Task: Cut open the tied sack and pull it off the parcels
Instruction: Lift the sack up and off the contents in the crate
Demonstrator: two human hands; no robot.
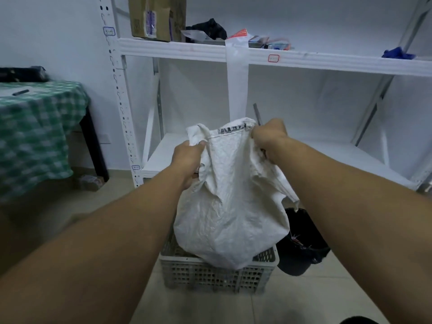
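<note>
while both hands grip the sack (230,206), it hides the parcels.

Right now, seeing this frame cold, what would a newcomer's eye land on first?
The crumpled white woven sack at centre, held up by its top edge: the left hand grips one corner, the right hand the other. Its bottom sags into a grey mesh crate on the floor, with a black bucket just right of it. Behind stands a white metal shelf rack.
</note>
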